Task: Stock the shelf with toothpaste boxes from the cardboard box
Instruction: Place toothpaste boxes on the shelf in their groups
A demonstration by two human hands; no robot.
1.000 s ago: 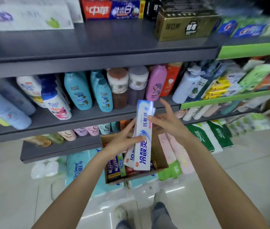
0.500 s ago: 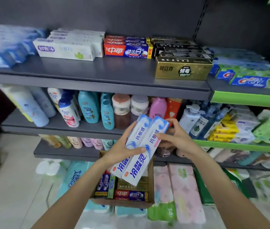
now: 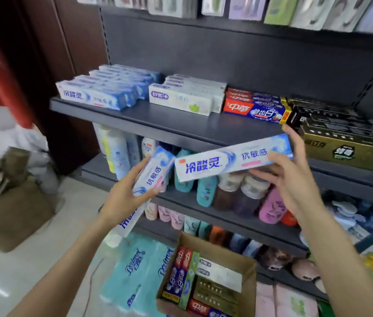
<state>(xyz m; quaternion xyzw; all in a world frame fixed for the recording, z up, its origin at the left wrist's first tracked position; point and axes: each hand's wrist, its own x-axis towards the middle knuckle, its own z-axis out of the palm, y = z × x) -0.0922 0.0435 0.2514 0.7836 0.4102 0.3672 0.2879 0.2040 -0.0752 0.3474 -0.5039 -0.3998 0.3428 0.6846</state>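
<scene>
My left hand point(image 3: 124, 197) grips one white-and-blue toothpaste box point(image 3: 151, 177), which stands almost upright and tilts right. My right hand point(image 3: 288, 177) holds a second matching box point(image 3: 213, 167) nearly level, just below the front edge of the grey shelf point(image 3: 158, 121). On that shelf lie rows of the same white-and-blue boxes point(image 3: 98, 94), white boxes point(image 3: 181, 101), red-and-blue boxes point(image 3: 251, 109) and black and gold boxes point(image 3: 345, 143). The open cardboard box point(image 3: 249, 284) sits low at centre right with several toothpaste boxes inside.
Bottles and jars point(image 3: 206, 191) fill the shelf under the toothpaste. Blue packs of tissue point(image 3: 135, 273) lie on the floor left of the cardboard box. A brown carton point(image 3: 9, 216) sits on the floor at the left, and packaged goods point(image 3: 238, 8) hang along the top.
Both hands have risen from the cardboard box toward the shelf. The two boxes held together have separated, one in each hand, and the right one has turned level. The view has swung up and left.
</scene>
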